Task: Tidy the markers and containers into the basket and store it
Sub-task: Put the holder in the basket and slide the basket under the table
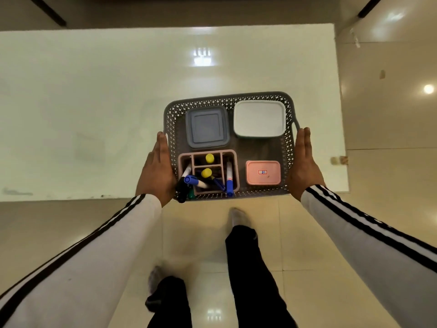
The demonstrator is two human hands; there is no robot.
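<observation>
Far left: a glossy white rectangular tabletop [94,110], spanning most of the width, bare on this side apart from faint smudges and small dark specks along its near edge. Beyond it, a dim strip of wall with a dark diagonal bar at the upper left corner.

Next, a white sleeve with black stripes [78,263] leading up to the left hand [157,171], pressed flat with fingers extended against the left wall of the grey perforated plastic basket [171,129], grasping it from the side.

Inside the basket, front left: a pink compartmented plastic organiser [233,166] holding upright markers [229,179], two with yellow caps, several blue, one black leaning out over the near rim. Back left: a grey-blue square lidded container [207,127]. Back right: a white square lidded container [259,118]. Front right: a small pink rectangular lidded box [263,172] with a small label on top.

Basket over the near right part of the tabletop, its front edge past the table's near edge; resting or lifted, cannot tell.

Right hand [305,165] flat against the right wall just below the handle loop, gripping likewise.

Below: shiny beige floor tiles [208,233], dark trousers, blurred feet. Far right: more tiles with ceiling-light reflections.
</observation>
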